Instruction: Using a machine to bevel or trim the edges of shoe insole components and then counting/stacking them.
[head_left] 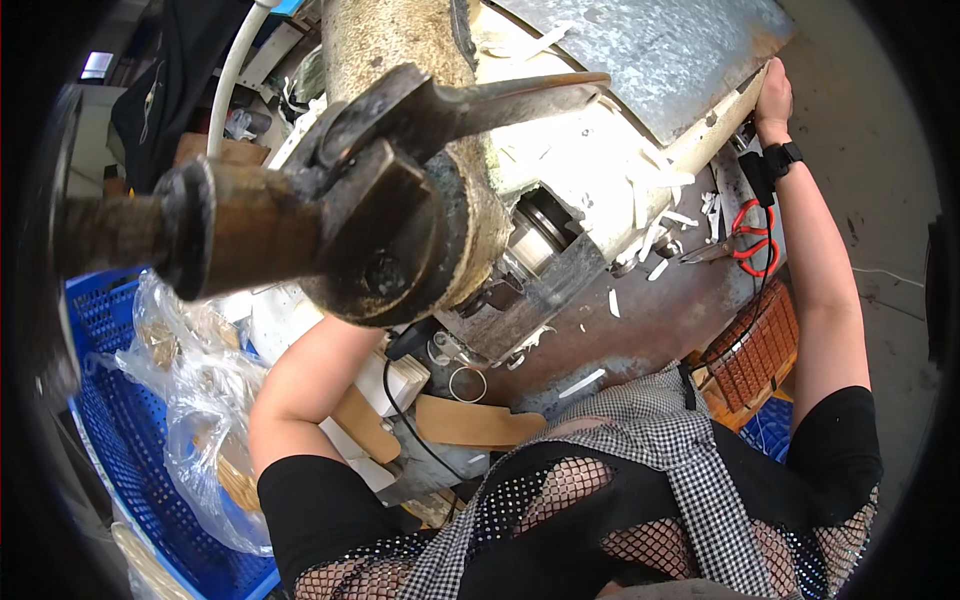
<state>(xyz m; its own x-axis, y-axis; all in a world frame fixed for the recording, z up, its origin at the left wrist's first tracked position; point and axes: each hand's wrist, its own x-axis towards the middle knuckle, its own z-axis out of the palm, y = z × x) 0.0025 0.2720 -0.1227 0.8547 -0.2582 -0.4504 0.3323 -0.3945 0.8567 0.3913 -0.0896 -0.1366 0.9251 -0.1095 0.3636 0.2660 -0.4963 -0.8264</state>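
Observation:
My left forearm (310,370) reaches up under the large machine head (390,230), which hides my left hand completely. At the upper right, my right hand (774,100) is at the outer edge of the machine bed, beside the grey metal sheet (660,55). Its fingers look curled, and what they grip, if anything, is hidden. A black watch (782,158) is on that wrist. In the machine bed, an opening shows a shiny metal roller (540,232). White offcut strips (655,240) lie scattered around it.
Red-handled scissors (755,240) lie by my right forearm. Tan shaped pieces (475,424) and a ring (467,384) lie near my body. A blue crate (110,420) with plastic bags (215,400) stands at left. A woven brown seat (755,345) is at right.

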